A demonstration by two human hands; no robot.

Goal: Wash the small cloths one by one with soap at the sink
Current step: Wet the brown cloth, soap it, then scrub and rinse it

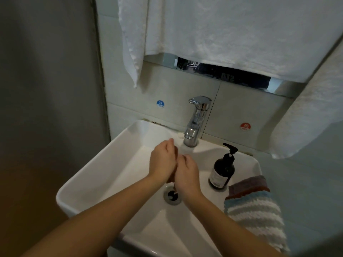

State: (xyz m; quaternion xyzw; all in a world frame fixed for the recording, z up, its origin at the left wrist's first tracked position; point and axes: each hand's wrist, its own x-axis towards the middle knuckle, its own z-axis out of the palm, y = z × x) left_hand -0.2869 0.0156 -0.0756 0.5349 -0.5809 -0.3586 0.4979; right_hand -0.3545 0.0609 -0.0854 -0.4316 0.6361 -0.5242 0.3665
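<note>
Cloth (171, 179), dark and wadded small, sits squeezed between both palms over the drain (172, 196), so runoff falls straight down. Left hand (163, 162) and right hand (186, 173) each keep a clenched grip on it, just below the tap (194, 123). Soap bottle (221, 169) stands beside them on the sink (104, 164) ledge; striped cloths (254, 206) wait draped over the right rim.

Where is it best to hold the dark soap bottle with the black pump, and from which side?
Probably grip the dark soap bottle with the black pump around its round body, coming from the basin side with the right hand. It stands upright on the white sink ledge; the striped cloths crowd its near right.
</note>
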